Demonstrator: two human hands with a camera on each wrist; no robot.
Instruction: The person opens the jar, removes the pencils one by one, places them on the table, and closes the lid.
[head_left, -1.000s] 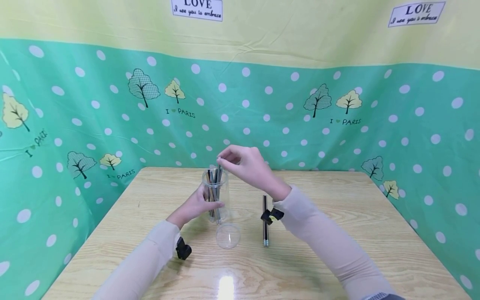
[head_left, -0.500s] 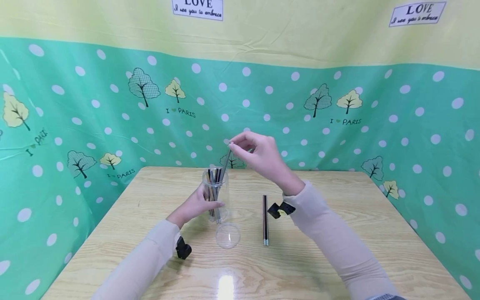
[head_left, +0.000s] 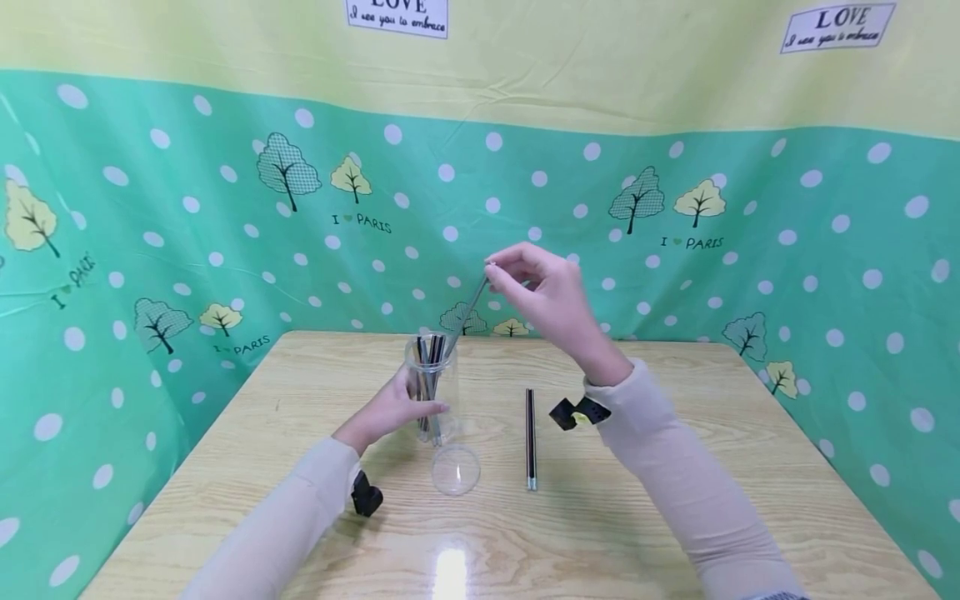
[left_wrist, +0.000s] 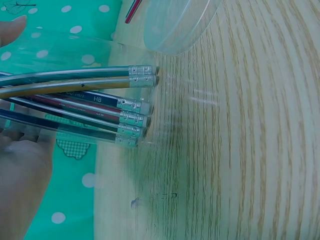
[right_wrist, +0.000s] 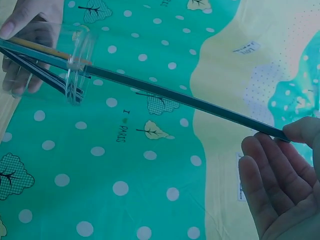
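Observation:
My left hand (head_left: pixel 386 415) grips a clear plastic jar (head_left: pixel 450 387) at the far side of the table. Inside it lean several pencils (left_wrist: pixel 100 102), their metal-ringed eraser ends at the jar's bottom in the left wrist view. Up and to the right, my right hand (head_left: pixel 551 296) pinches the upper end of a dark green pencil (right_wrist: pixel 190 101) between thumb and fingertips. That pencil slants out over the jar's rim (right_wrist: pixel 82 65), its lower end within the mouth. Two dark pencils (head_left: pixel 531 437) lie side by side on the table, right of the jar.
A round clear lid (head_left: pixel 456 469) lies on the wooden table (head_left: pixel 315 542), just in front of the jar. Behind the table's far edge hangs a green and yellow curtain (head_left: pixel 420 208) printed with dots and trees, continuing along both sides.
My right hand has risen and moved right, drawing the green pencil farther out of the jar and tilting it. The left hand, jar, lid and two loose pencils stay put.

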